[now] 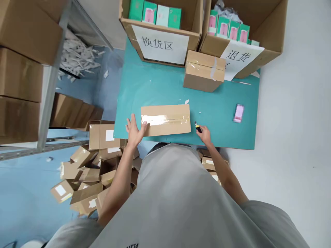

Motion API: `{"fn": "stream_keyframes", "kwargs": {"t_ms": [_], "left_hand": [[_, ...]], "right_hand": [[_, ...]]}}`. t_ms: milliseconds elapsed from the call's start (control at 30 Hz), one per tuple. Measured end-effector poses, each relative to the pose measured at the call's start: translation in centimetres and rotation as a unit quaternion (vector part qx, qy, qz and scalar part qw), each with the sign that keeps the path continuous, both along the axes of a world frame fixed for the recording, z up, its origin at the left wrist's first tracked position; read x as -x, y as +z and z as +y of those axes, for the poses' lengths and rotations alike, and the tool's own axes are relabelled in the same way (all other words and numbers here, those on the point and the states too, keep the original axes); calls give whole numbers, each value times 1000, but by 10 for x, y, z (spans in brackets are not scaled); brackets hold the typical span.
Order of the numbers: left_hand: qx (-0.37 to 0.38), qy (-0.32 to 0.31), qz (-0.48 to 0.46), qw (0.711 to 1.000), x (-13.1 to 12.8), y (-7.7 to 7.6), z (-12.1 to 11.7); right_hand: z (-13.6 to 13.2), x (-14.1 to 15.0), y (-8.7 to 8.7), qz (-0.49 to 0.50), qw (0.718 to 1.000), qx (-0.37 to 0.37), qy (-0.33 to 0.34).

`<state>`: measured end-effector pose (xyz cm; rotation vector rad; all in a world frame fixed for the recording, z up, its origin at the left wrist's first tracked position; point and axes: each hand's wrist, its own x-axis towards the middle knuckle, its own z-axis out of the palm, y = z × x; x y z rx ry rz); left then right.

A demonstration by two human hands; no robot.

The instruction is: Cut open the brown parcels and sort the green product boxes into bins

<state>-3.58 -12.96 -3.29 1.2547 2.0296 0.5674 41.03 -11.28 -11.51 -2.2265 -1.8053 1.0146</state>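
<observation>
A flat taped cardboard box lies near the front edge of the teal table. My left hand rests open against the box's left end, fingers spread. My right hand is closed on a small black and yellow cutter, just right of the box's front right corner.
A second taped box sits further back. Two large open cartons with paper labels hold green and pink packs. A small pink item lies at right. Several small parcels are piled on the floor at left, beside shelving.
</observation>
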Motion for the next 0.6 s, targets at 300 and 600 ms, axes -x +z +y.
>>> {"fn": "stream_keyframes", "kwargs": {"t_ms": [300, 600], "left_hand": [[-57, 18, -274, 960, 20, -37, -2], [-91, -53, -325, 940, 19, -49, -18]], "right_hand": [[22, 53, 51, 240, 954, -72, -166], [-32, 80, 93, 134, 973, -108, -153]]}}
